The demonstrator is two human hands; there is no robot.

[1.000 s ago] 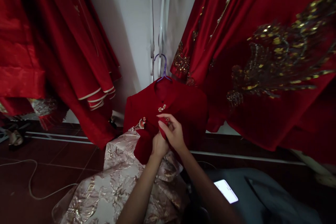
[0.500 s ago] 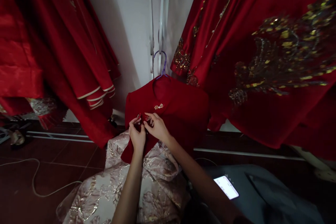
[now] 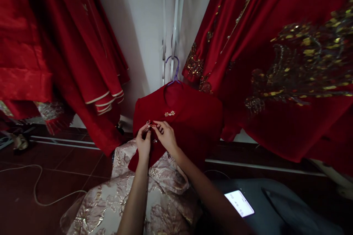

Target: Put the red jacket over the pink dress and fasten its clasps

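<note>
A red garment [image 3: 193,117] hangs on a purple hanger [image 3: 175,69] in front of me. Its neckline carries a pearl-like ornamental clasp [image 3: 170,114]. Lower on its front, my left hand [image 3: 143,143] and my right hand [image 3: 167,136] meet, fingertips pinched on a second clasp [image 3: 151,126], which the fingers partly cover. A further small shiny ornament [image 3: 155,141] shows just below, between the hands. Beneath the garment's hem spreads pale, gold-patterned fabric [image 3: 104,200], lying under my forearms.
Red garments hang on the left [image 3: 71,44] and right [image 3: 264,117], the right one with gold sequins. A lit phone [image 3: 239,203] lies on a dark grey surface [image 3: 264,191]. White metal rails run low, and a cable [image 3: 41,187] crosses the tiled floor.
The view has shifted slightly, so the garments sit a little further right. Both hands stay at the clasp, their fingertips closer together; the small ornament below them is now plainer to see.
</note>
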